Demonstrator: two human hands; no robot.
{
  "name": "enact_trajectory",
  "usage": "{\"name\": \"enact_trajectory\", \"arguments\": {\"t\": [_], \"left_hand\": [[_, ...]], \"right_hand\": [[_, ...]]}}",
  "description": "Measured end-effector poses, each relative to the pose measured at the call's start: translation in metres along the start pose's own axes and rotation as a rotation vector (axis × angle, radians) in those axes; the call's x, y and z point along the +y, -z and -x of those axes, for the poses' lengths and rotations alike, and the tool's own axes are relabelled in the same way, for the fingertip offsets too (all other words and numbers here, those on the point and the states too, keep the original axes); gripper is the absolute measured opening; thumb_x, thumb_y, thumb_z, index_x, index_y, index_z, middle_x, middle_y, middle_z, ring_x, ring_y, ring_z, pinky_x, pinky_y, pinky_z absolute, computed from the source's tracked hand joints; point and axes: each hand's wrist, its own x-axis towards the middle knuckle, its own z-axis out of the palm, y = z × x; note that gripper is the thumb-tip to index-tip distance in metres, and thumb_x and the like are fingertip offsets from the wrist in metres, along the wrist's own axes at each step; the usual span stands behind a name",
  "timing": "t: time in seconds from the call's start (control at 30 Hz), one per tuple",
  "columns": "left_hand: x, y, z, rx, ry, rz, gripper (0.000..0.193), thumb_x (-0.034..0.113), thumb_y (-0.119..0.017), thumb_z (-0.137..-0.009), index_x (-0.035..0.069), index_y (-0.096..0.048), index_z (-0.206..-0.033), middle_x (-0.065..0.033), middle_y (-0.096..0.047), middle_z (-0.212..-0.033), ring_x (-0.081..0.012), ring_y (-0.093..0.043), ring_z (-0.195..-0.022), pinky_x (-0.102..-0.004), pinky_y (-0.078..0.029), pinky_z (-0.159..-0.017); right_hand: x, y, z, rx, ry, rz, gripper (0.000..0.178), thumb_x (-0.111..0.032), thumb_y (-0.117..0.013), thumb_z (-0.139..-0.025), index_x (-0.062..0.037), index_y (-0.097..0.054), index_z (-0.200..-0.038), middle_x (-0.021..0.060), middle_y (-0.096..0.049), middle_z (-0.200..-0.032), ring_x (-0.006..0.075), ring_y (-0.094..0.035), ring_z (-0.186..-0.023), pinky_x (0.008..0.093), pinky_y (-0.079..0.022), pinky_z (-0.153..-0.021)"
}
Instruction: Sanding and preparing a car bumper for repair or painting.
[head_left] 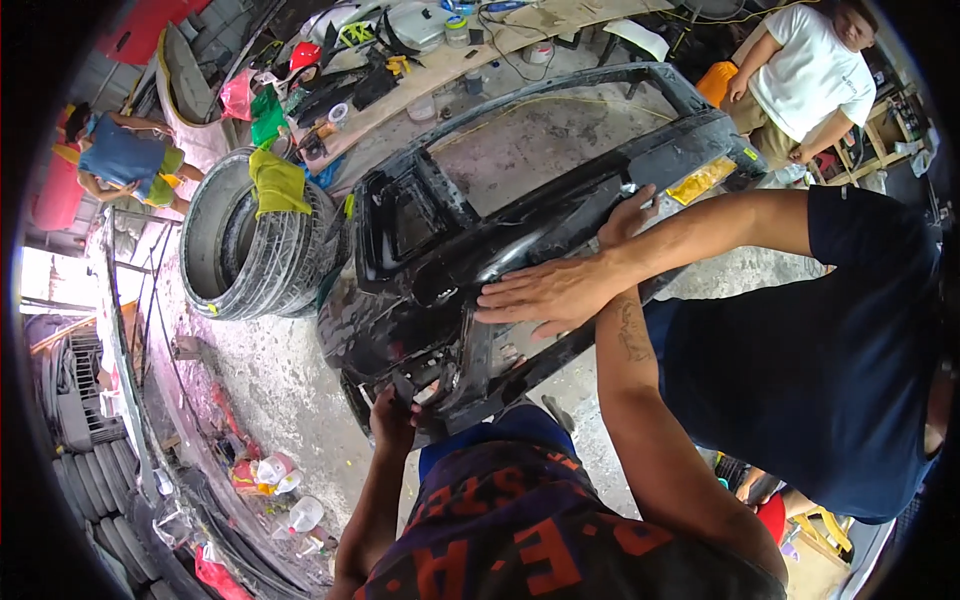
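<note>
Left hand (394, 420) is curled around the near-left end of the black car panel (540, 237), its long axis slanting away up-right. Co-worker's open hand (550, 290) rests mid-panel (not ours, lol). Right hand (627, 216) sits farther along, half-curled; can't tell if it's gripping.

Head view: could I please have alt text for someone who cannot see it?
A black vehicle panel is held by the person's left-hand grip, with the right-hand grip farther along and a co-worker's hand over it. Left, a yellow-green cloth drapes tires.
</note>
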Motion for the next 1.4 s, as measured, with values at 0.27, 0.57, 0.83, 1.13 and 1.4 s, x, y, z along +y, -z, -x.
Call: {"name": "enact_trajectory", "arguments": {"t": [0.27,0.57,0.83,1.13,1.4], "left_hand": [[-0.016,0.023,0.004,0.235,-0.208,0.028,0.022,0.034,-0.052,-0.093,0.013,-0.056,-0.099,-0.0011,-0.060,-0.079,-0.0161,-0.054,-0.052,-0.0263,-0.040,-0.041],[-0.008,0.008,0.011,0.121,-0.167,-0.329,0.019,0.032,-0.050,-0.092,0.012,-0.050,-0.092,-0.0018,-0.053,-0.072,-0.0147,-0.054,-0.055,-0.0263,-0.042,-0.049],[0.002,0.014,0.005,0.069,0.022,-0.186,0.019,0.031,-0.045,-0.095,0.016,-0.056,-0.100,0.0024,-0.062,-0.089,-0.0096,-0.055,-0.076,-0.0245,-0.040,-0.062],[-0.003,0.014,0.008,0.059,-0.075,-0.304,0.017,0.027,-0.042,-0.097,0.015,-0.053,-0.100,0.0020,-0.056,-0.096,-0.0086,-0.052,-0.087,-0.0235,-0.042,-0.067],[-0.006,0.029,-0.001,0.082,-0.023,-0.093,0.020,0.031,-0.056,-0.090,0.015,-0.055,-0.102,0.0004,-0.060,-0.089,-0.0131,-0.056,-0.070,-0.0285,-0.043,-0.053]], "right_hand": [[-0.062,0.017,0.024,-0.405,-0.320,-0.269,0.061,-0.028,-0.052,-0.098,-0.0058,-0.026,-0.149,0.0152,-0.047,-0.138,0.0287,-0.048,-0.125,0.0420,-0.039,-0.102],[0.057,-0.098,0.017,2.244,-1.181,-0.286,0.071,-0.054,-0.047,-0.096,-0.0072,-0.028,-0.145,0.0219,-0.040,-0.142,0.0334,-0.041,-0.129,0.0400,-0.032,-0.107],[0.059,-0.096,0.019,2.262,-1.104,-0.350,0.073,-0.053,-0.045,-0.097,-0.0033,-0.025,-0.147,0.0193,-0.030,-0.149,0.0322,-0.032,-0.137,0.0404,-0.027,-0.111],[0.045,-0.092,0.013,2.225,-1.167,-0.399,0.078,-0.057,-0.044,-0.095,-0.0037,-0.023,-0.147,0.0220,-0.032,-0.148,0.0353,-0.038,-0.132,0.0400,-0.028,-0.110],[0.057,-0.096,0.017,2.226,-1.159,-0.367,0.077,-0.058,-0.043,-0.095,-0.0055,-0.022,-0.148,0.0222,-0.033,-0.146,0.0350,-0.038,-0.132,0.0395,-0.029,-0.109]]}}
